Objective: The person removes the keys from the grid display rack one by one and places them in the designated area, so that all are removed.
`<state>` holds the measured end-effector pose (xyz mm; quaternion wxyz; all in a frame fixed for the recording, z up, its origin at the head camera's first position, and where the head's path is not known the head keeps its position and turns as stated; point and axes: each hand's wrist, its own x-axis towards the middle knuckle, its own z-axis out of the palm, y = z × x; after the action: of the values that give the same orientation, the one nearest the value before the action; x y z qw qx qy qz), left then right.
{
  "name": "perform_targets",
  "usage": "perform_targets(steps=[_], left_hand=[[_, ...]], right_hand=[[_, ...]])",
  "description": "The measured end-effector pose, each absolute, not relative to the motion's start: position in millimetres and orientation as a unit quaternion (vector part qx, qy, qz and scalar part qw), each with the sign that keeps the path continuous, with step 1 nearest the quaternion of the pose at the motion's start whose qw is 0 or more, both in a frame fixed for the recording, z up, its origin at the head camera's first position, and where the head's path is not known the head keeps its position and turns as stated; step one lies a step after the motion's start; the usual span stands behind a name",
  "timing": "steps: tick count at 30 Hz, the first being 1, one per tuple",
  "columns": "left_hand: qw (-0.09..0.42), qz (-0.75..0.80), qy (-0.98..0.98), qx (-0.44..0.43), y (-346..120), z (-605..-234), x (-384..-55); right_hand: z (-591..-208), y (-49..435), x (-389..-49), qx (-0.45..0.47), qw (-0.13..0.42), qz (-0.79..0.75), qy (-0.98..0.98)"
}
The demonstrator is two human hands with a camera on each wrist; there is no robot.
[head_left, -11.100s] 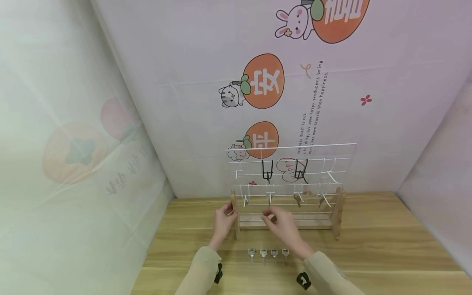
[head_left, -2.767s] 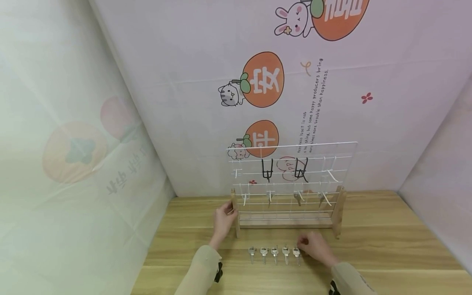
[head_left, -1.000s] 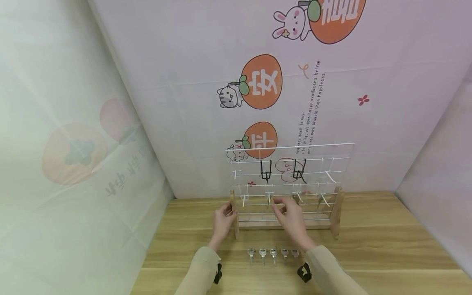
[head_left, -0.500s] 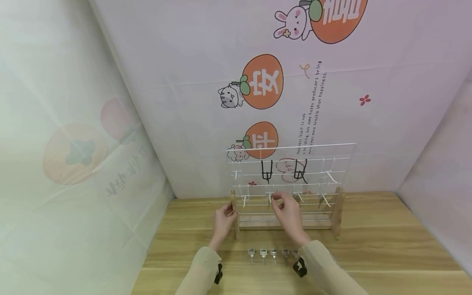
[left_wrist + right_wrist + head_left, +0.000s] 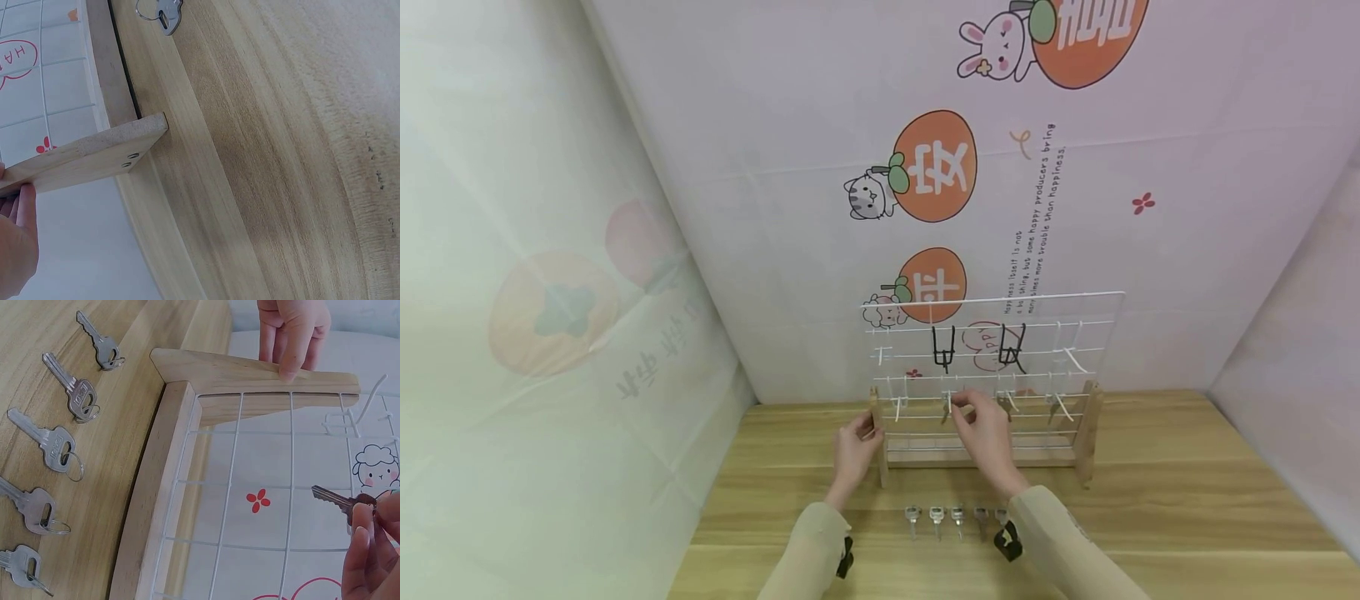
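the right hand (image 5: 987,437) pinches a key (image 5: 334,498) by its head, thumb and fingers closed on it; the key is in front of the wire grid (image 5: 992,299), just beside the white hook (image 5: 949,403) that is second from the left in the lower row; its long axis slants, the blade running out of the fingers downward and toward the person's left; the hook lies just left of the right fingertips, so the right hand is much the nearer; whether the ring is round the hook i cannot tell, as the fingers hide it; the left hand (image 5: 854,454) grips the left wooden upright (image 5: 231,372), well apart from the key; a row of five keys (image 5: 957,512) lies on the tabletop (image 5: 1187,500) in front of the grid, blades toward the person.
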<state>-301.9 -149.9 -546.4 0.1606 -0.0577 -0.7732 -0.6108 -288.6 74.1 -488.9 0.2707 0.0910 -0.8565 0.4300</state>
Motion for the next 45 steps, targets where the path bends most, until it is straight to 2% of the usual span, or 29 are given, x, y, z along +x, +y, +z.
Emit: perform_targets(steps=[13, 21, 30, 40, 45], left_hand=[[0.149, -0.616, -0.772, -0.048, -147.7, -542.9, -299.0], [0.144, -0.619, -0.77, -0.064, -144.5, -520.9, -285.2], [0.146, -0.627, -0.763, -0.054, -149.3, -544.0, -299.8], [0.138, -0.622, -0.769, -0.054, -147.8, -532.9, -294.0], [0.14, -0.626, -0.766, -0.047, -150.1, -545.7, -301.5]], right_hand=[[-489.3, 74.6, -284.5, 0.092, 0.274, 0.431, -0.855], [-487.7, 75.4, -280.0, 0.096, 0.278, 0.419, -0.859], [-487.7, 76.6, -279.5, 0.121, 0.294, 0.411, -0.854], [-486.5, 79.4, -278.0, 0.142, 0.274, 0.448, -0.839], [-485.5, 81.1, -275.6, 0.149, 0.275, 0.454, -0.834]])
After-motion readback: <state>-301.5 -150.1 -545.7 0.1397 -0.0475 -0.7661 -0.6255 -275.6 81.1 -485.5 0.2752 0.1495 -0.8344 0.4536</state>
